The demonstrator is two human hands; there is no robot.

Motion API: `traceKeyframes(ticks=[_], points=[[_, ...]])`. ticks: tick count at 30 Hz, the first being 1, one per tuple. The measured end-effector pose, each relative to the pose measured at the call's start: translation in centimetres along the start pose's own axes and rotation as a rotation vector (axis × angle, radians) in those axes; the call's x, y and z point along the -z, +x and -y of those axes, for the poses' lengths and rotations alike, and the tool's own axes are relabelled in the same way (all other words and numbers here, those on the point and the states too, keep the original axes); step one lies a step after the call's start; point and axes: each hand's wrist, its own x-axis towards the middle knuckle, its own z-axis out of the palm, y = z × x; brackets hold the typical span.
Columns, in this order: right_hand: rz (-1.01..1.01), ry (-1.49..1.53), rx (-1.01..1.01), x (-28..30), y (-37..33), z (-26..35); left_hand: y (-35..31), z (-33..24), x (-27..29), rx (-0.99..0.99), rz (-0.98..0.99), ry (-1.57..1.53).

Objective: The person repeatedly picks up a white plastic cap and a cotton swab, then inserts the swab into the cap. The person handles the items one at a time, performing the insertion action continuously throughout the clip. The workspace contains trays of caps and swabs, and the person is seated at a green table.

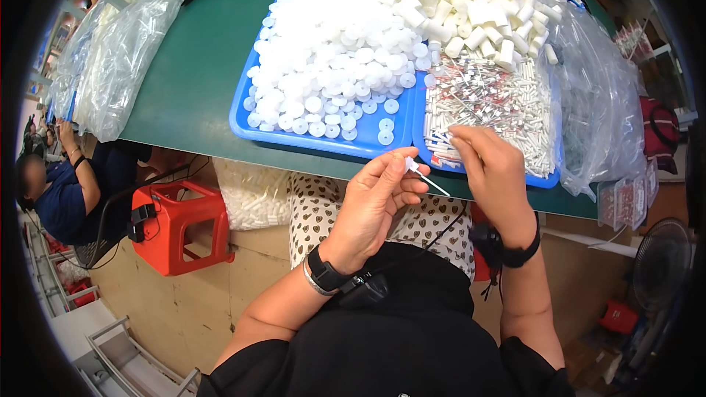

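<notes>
My left hand [373, 206] is closed in front of the table's near edge. Between its thumb and fingers it pinches a thin white rod [435, 184] with a small white end piece, its free end slanting down to the right. My right hand [491, 169] hovers at the front of a blue tray [418, 119] full of short white tubes [535, 132] and thin wired parts with red bits [478, 88]. Its thumb and fingertips are drawn together over the tubes; anything between them is too small to make out.
Left of it, a larger blue tray [243, 114] holds a heap of translucent white discs [316, 66]. Behind lie white foam cylinders [471, 11]. Plastic bags [596, 95] flank the green table [176, 66]. A red stool [184, 224] and a seated person [70, 198] are at left.
</notes>
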Motion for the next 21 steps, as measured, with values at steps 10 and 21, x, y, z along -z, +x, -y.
traceKeyframes(ticks=[10,21], points=[[0.161,-0.4,0.299,-0.3,2.6,-2.2,0.0,0.3,-0.1,-0.011,-0.04,0.036],[0.083,0.12,0.136,1.1,-0.9,0.2,0.7,-1.2,-0.7,-0.17,-0.066,-0.023]])
